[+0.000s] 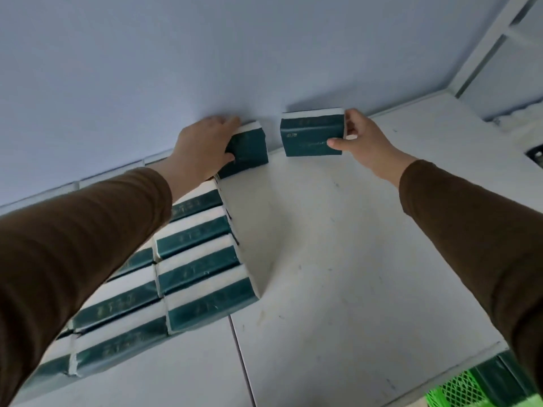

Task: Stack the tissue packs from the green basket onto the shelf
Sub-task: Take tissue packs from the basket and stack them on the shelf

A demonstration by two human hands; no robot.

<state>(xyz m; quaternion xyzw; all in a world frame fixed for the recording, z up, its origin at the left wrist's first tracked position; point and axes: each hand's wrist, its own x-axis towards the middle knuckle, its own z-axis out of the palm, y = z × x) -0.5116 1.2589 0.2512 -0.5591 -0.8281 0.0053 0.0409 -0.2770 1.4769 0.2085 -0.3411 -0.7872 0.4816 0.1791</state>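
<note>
Both hands reach to the back of the white shelf (323,245). My left hand (202,148) grips a dark green tissue pack (249,151) standing against the blue back wall. My right hand (364,136) pinches the right end of a second dark green tissue pack (308,136), a short gap to the right of the first. Several more green-and-white packs (194,259) lie in rows along the shelf's left side, partly hidden under my left sleeve. A corner of the green basket (484,389) with packs inside shows at the bottom right.
The blue back wall (205,54) closes the shelf behind the packs. A white shelf frame upright (496,45) rises at the top right. Bare shelf surface stretches across the middle and right, with a seam (244,359) between panels near the front.
</note>
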